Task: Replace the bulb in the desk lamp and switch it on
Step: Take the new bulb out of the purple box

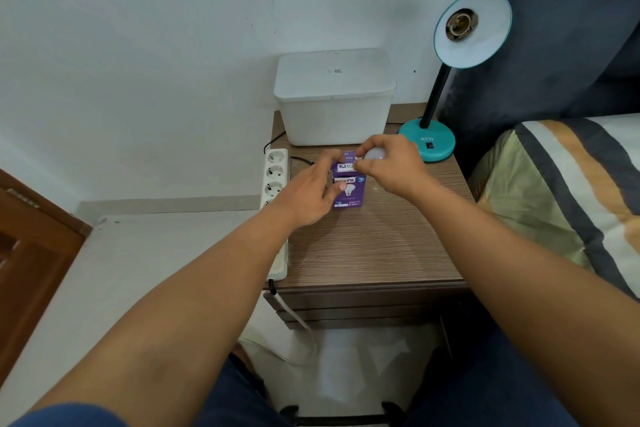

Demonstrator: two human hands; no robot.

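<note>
Head view: right hand grips bulb above box.

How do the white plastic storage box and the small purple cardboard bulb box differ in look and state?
The white plastic storage box is large, plain and closed with a lid; the small purple cardboard bulb box is printed, with its top flap open. The left hand holds only the purple box. Both stand on the wooden nightstand.

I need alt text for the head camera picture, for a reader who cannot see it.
A right hand holds a white bulb above an open purple bulb box, which the left hand steadies on a wooden bedside table. Behind, a teal desk lamp shows an empty socket.
</note>
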